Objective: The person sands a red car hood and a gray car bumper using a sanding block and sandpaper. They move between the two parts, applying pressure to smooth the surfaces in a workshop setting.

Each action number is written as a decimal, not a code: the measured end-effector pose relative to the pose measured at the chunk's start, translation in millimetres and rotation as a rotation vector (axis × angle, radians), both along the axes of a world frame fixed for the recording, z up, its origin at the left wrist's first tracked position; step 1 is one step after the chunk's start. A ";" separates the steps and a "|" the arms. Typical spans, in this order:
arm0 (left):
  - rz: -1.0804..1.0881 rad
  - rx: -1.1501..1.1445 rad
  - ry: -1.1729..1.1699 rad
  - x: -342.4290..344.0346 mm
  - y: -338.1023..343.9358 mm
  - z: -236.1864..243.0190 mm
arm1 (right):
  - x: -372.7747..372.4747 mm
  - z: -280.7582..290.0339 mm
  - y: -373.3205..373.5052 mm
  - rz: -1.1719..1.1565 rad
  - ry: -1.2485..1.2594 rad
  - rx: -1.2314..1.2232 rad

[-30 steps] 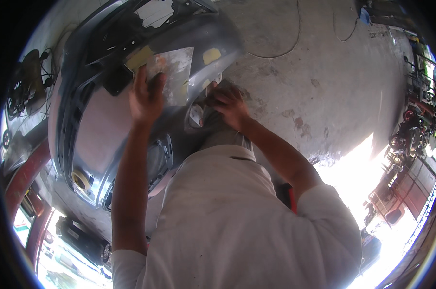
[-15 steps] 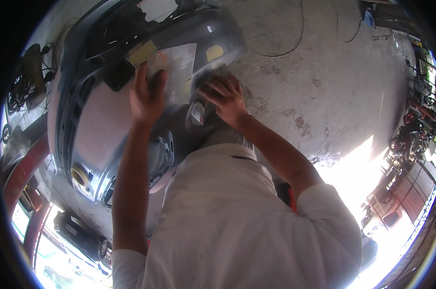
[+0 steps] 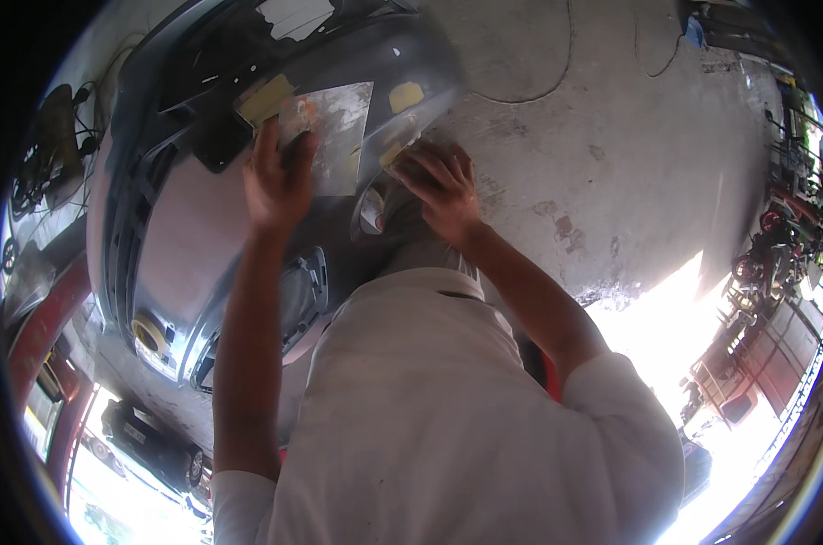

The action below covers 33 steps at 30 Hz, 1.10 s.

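Note:
My left hand (image 3: 280, 186) grips a pale, stained square plate (image 3: 334, 136) with an orange smear, held over a dark grey car bumper (image 3: 184, 236). A yellowish strip (image 3: 268, 98) lies just beyond its fingers; whether it is held too is unclear. My right hand (image 3: 439, 191) has bent fingers closed over a small pale, tan-edged piece (image 3: 396, 154) at the bumper's right edge; exactly what that piece is I cannot make out. A yellow patch (image 3: 405, 96) shows on the bumper above it, and an oval opening (image 3: 372, 209) sits below.
A tape roll (image 3: 148, 334) is on the bumper's lower left. Cables (image 3: 520, 100) cross the stained concrete floor (image 3: 593, 200). Motorcycles (image 3: 766, 259) stand along the right, a black car (image 3: 143, 436) at lower left, and a red beam (image 3: 44, 327) runs along the left.
My right hand has shifted up along the bumper edge, then slightly rightward, fingers still bent. My left hand and the plate have moved only slightly.

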<state>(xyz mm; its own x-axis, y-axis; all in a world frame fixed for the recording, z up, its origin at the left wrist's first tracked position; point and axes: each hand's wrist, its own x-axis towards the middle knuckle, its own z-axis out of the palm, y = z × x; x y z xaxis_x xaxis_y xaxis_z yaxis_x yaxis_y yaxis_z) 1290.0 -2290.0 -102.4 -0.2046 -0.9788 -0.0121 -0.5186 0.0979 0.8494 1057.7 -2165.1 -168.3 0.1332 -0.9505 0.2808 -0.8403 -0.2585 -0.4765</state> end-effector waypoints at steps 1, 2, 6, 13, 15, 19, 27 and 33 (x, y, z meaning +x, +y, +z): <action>-0.008 -0.042 0.024 1.5 0.5 -3.5 | 0.7 -3.6 -4.1 0.006 -0.001 -0.016; -0.016 -0.084 0.048 1.4 0.6 -5.1 | 2.3 -8.4 -6.9 0.012 -0.002 -0.032; -0.009 -0.042 0.061 1.1 0.7 1.4 | 9.9 -21.9 -17.1 0.012 -0.020 -0.070; 0.036 0.061 0.135 0.0 3.0 -3.2 | 10.9 -37.6 -15.8 0.055 -0.069 -0.028; 0.037 0.056 0.153 1.3 2.1 -7.4 | 14.2 -40.7 -15.1 0.063 -0.081 0.010; 0.029 0.038 0.127 3.5 0.2 -13.4 | 15.3 -41.4 -11.7 0.055 -0.064 0.011; -0.041 -0.098 0.028 1.9 -2.6 -9.9 | -6.5 -39.5 17.5 0.259 0.011 0.234; -0.035 -0.025 -0.028 -0.1 -1.8 -2.9 | -16.8 9.0 -24.1 0.032 -0.011 0.082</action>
